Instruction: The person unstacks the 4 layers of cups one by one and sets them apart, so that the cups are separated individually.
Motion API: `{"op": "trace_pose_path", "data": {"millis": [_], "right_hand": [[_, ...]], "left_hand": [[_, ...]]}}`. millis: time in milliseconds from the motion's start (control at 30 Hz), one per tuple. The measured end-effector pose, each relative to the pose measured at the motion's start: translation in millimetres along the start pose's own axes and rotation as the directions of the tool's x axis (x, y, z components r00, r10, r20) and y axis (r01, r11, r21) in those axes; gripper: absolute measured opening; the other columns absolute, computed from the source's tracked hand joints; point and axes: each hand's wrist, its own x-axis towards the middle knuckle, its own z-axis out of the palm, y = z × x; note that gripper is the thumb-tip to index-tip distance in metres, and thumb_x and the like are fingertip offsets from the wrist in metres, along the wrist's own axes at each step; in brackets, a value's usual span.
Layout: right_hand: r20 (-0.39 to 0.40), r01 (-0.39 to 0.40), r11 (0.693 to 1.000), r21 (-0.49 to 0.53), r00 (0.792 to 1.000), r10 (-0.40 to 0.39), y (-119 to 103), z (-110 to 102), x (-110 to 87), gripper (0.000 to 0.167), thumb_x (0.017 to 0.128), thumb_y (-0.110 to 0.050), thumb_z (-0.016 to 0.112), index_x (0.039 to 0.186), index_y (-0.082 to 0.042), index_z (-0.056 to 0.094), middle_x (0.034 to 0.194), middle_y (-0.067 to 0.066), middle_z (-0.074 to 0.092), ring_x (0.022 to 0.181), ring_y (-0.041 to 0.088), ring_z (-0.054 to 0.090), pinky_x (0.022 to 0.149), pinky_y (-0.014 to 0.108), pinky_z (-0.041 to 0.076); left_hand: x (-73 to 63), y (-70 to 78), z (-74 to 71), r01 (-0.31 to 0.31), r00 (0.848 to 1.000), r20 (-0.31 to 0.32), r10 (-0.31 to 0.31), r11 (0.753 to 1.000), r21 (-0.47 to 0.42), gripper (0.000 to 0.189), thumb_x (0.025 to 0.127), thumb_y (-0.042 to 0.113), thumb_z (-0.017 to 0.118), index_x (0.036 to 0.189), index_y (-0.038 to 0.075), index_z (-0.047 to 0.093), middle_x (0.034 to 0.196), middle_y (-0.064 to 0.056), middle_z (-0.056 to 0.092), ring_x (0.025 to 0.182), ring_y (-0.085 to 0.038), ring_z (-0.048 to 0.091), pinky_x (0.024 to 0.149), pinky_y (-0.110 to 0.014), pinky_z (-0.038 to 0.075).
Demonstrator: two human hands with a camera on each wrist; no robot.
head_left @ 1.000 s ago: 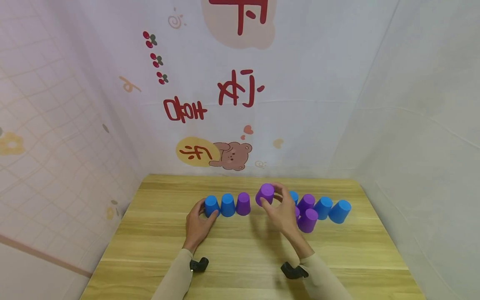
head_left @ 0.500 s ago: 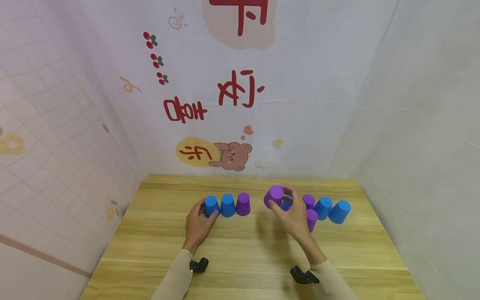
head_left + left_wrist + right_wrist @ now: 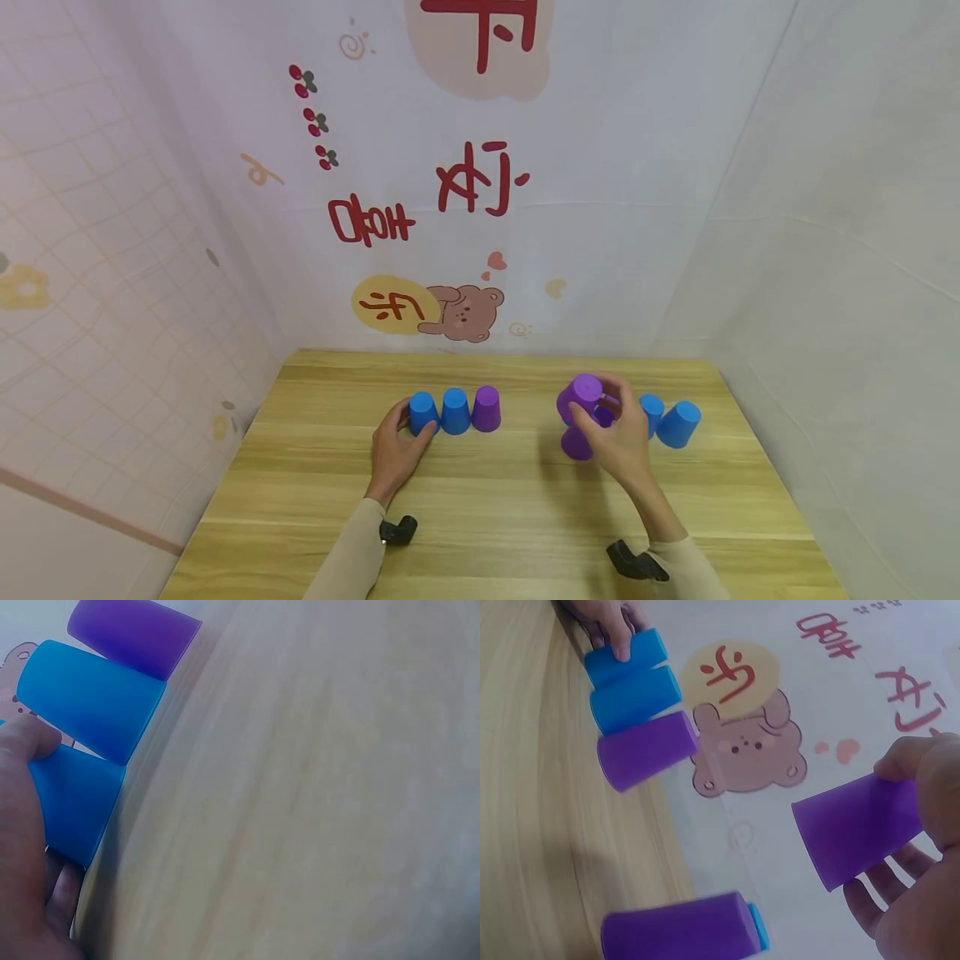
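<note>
My left hand [image 3: 397, 450] grips the leftmost blue cup [image 3: 423, 415], which stands upside down on the table. A second blue cup [image 3: 455, 412] and a purple cup [image 3: 487, 409] stand beside it in a row. My right hand [image 3: 624, 437] holds another purple cup [image 3: 579, 400] upside down in the air, thumb on its near side and fingers round the far side, as the right wrist view shows. Below it stands a purple cup [image 3: 577, 444] on the table, partly covered by the held one. A blue cup [image 3: 758, 927] peeks out behind that standing purple cup in the right wrist view.
To the right of my right hand stand two blue cups [image 3: 678, 424], the nearer one partly hidden by the hand. Other purple cups are mostly covered by that hand. Cloth walls [image 3: 600, 250] enclose the wooden table [image 3: 480, 508] at the back and both sides.
My right hand has carried the purple cup rightward, from beside the row of three to over the right-hand group of cups. My left hand stays in place on the blue cup.
</note>
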Motion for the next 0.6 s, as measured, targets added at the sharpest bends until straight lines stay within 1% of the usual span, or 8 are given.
{"op": "trace_pose_path", "data": {"millis": [167, 300, 433, 600], "right_hand": [[-0.048, -0.001, 1.000, 0.000, 0.999, 0.001, 2, -18, -0.4, 0.057, 0.090, 0.003, 0.090, 0.142, 0.000, 0.064, 0.131, 0.010, 0.074, 0.117, 0.000, 0.070, 0.103, 0.010, 0.059], [-0.090, -0.002, 1.000, -0.003, 0.996, 0.002, 7, -31, 0.0, 0.056, 0.091, 0.006, 0.088, 0.140, 0.003, 0.063, 0.129, 0.002, 0.072, 0.119, 0.001, 0.068, 0.103, 0.010, 0.058], [-0.116, -0.030, 0.999, -0.010, 0.993, 0.028, 10, -44, -1.7, 0.055, 0.091, 0.006, 0.088, 0.140, 0.003, 0.062, 0.128, -0.007, 0.069, 0.119, 0.002, 0.068, 0.103, 0.008, 0.058], [-0.129, -0.047, 0.999, 0.003, 0.991, 0.047, 14, -57, -4.6, 0.056, 0.091, 0.009, 0.086, 0.141, 0.006, 0.059, 0.127, -0.011, 0.068, 0.117, 0.004, 0.068, 0.101, 0.008, 0.058]], "left_hand": [[0.2, 1.0, -0.5, 0.018, 1.000, 0.016, -0.017, 1.000, -0.007, 0.065, 0.098, 0.024, 0.091, 0.155, 0.011, 0.064, 0.151, -0.015, 0.073, 0.141, -0.036, 0.072, 0.122, -0.056, 0.060], [0.2, 0.6, -1.1, 0.023, 1.000, 0.021, -0.023, 1.000, -0.012, 0.066, 0.097, 0.025, 0.092, 0.155, 0.010, 0.064, 0.152, -0.016, 0.073, 0.142, -0.036, 0.071, 0.122, -0.056, 0.059], [0.3, 0.1, -1.0, 0.026, 0.999, 0.019, -0.026, 1.000, -0.009, 0.066, 0.096, 0.025, 0.092, 0.155, 0.011, 0.064, 0.151, -0.016, 0.073, 0.142, -0.036, 0.071, 0.122, -0.056, 0.059], [0.2, -0.4, -0.8, 0.024, 1.000, 0.018, -0.024, 1.000, -0.011, 0.066, 0.097, 0.025, 0.092, 0.155, 0.011, 0.064, 0.151, -0.016, 0.073, 0.142, -0.036, 0.071, 0.122, -0.056, 0.059]]}}
